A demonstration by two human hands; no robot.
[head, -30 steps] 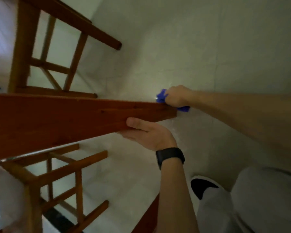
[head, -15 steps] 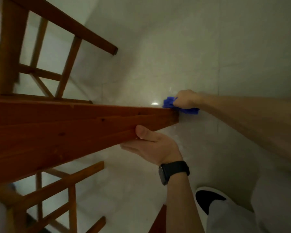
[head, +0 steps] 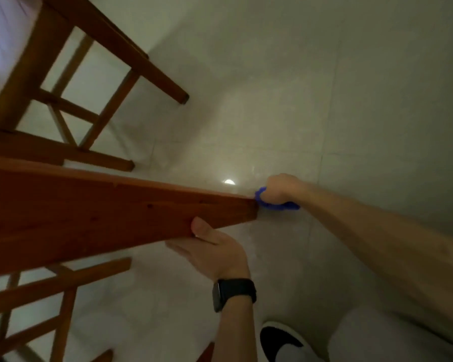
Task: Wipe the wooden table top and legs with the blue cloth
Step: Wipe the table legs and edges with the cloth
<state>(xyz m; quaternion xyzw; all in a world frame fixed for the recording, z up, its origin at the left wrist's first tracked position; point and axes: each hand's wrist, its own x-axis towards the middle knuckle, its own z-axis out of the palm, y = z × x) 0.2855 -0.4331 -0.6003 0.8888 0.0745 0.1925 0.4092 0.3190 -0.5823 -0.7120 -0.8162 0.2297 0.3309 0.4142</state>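
A thick reddish wooden table leg (head: 102,218) runs from the left edge down to its foot near the tiled floor at centre. My right hand (head: 279,189) grips the bunched blue cloth (head: 280,205) right at the foot of that leg, low by the floor. My left hand (head: 215,249), with a black watch on the wrist, cups the near side of the leg a little above the foot, thumb lying on the wood and fingers behind it.
A wooden chair (head: 71,100) stands at upper left, and another wooden frame (head: 37,296) sits at lower left under the table leg. Pale floor tiles (head: 351,100) fill the right side. My black-and-white shoe (head: 280,340) and grey trouser leg are at the bottom right.
My right hand has slid the blue cloth further down toward the leg's foot and slightly right. The left hand stays on the leg. The view has shifted a little.
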